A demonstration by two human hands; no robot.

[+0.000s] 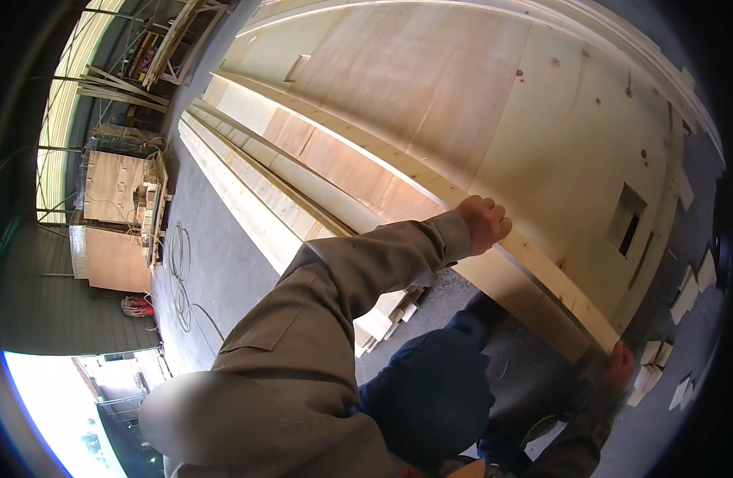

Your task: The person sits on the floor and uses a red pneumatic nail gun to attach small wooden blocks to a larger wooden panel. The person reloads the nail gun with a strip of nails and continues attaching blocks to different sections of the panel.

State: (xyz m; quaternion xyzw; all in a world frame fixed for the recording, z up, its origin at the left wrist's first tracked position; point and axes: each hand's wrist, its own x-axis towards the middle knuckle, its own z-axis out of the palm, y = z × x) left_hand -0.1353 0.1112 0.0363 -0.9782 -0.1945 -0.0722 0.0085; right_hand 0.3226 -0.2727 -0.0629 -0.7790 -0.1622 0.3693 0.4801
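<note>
A long, pale wooden board (378, 149) stands on edge along the near side of a large plywood panel (558, 159). My left hand (484, 225) is closed over the board's upper edge, fingers curled around it. At the board's near right end is my right hand (619, 366), its fingers bent against the end corner; part of that hand is in shadow. The panel has a rectangular cut-out (628, 219) near its right end. Between my two hands, the board's side face drops toward the grey floor.
More long timber beams (247, 187) lie to the left. Small wood offcuts (652, 366) are scattered on the floor at right. A looped cable (178, 267) lies on the floor at left, near plywood boxes (115, 259). My legs in dark blue trousers (430, 390) are below the board.
</note>
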